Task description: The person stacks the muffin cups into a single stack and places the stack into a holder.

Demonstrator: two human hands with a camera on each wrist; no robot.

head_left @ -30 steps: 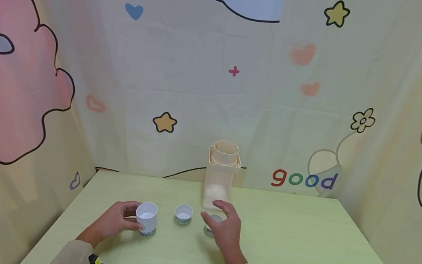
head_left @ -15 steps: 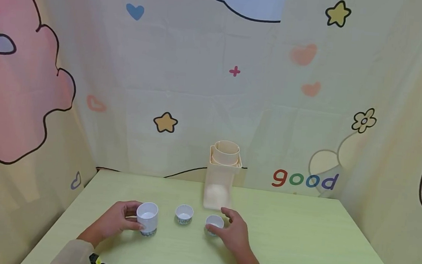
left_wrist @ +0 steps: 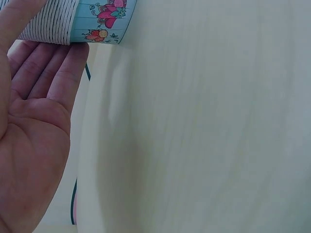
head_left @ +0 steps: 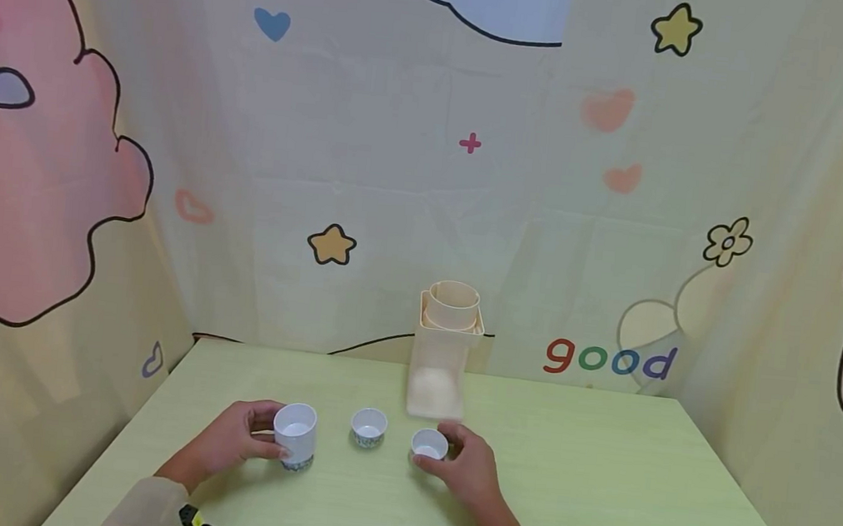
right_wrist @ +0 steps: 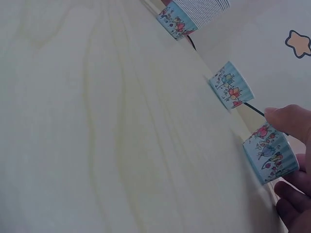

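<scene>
In the head view my left hand grips a stack of nested paper baking cups between thumb and fingers, at the table's left. Its many ribbed rims and blue floral base fill the left wrist view's top corner. My right hand pinches a single baking cup standing upright on the table. Thumb and fingers lie on opposite sides of this cup's blue flowered wall in the right wrist view. Between the hands stands another single baking cup, touched by neither.
Behind the right cup rises a cream plastic stand with a round tube on top. The light wooden table ends at a printed curtain, which also hangs along both sides.
My right hand has moved slightly right and back from over the cup, and its fingers have closed around it. The left hand with the stack stays where it was.
</scene>
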